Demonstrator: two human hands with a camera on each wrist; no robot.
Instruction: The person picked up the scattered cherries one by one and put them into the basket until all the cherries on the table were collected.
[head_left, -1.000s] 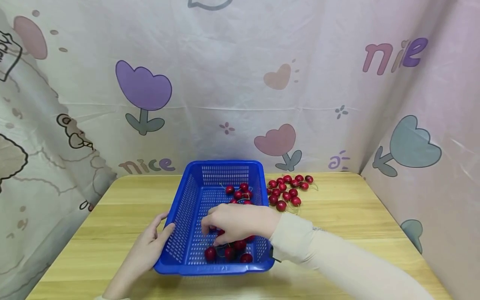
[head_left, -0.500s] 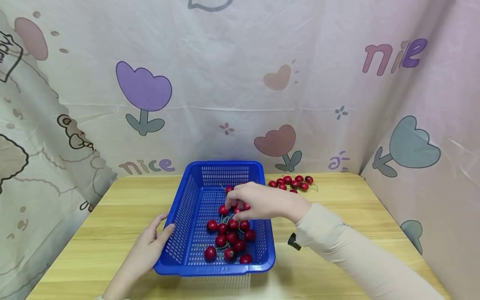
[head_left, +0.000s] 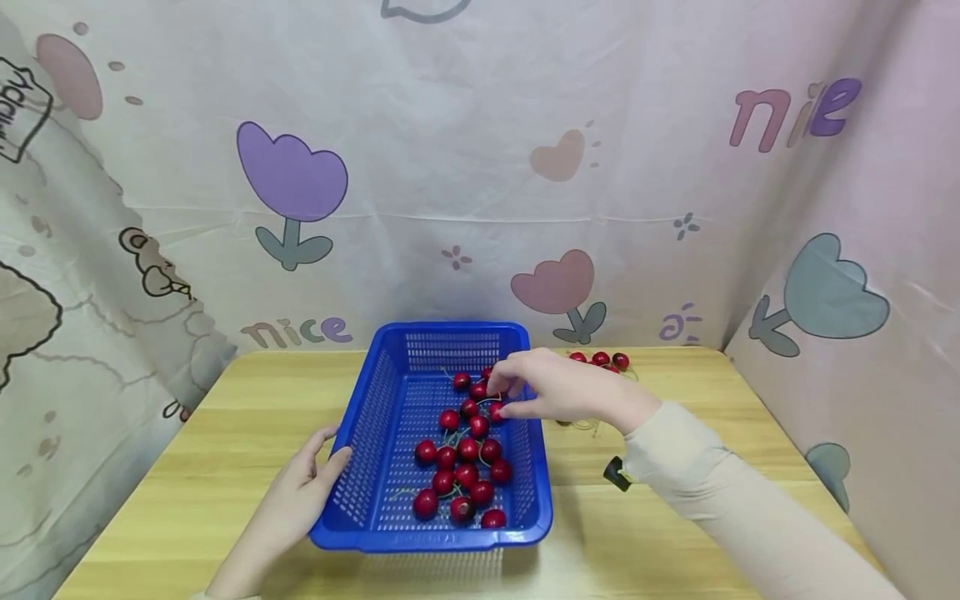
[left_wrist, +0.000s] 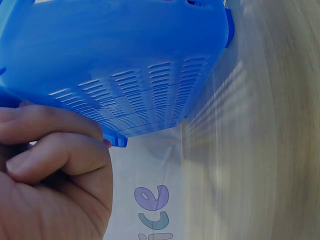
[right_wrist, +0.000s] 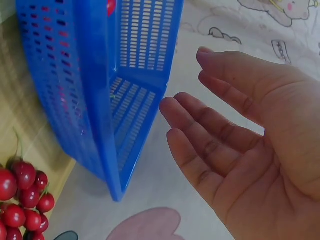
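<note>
A blue plastic basket (head_left: 442,542) with slotted walls stands in the middle of the head view. Several red cherries (head_left: 467,450) with green stems lie in it, mostly along its right half. My left hand (head_left: 294,493) holds the basket's left rim, thumb at the edge; in the left wrist view its curled fingers (left_wrist: 60,152) are against the basket's side. Over the right rim hovers my right hand (head_left: 566,387), fingers loosely bent. The right wrist view shows that hand (right_wrist: 250,135) with nothing in it, apart from the basket.
More cherries (head_left: 601,358) sit in a cluster on the wooden table (head_left: 675,425) just right of the basket, partly behind the right hand. A printed curtain (head_left: 442,167) hangs behind the table and on both sides. A small black piece (head_left: 617,474) hangs below the right sleeve.
My right hand has risen from low among the cherries in the basket and moved back and right, over the right rim. More cherries in the basket are uncovered. The left hand stays put.
</note>
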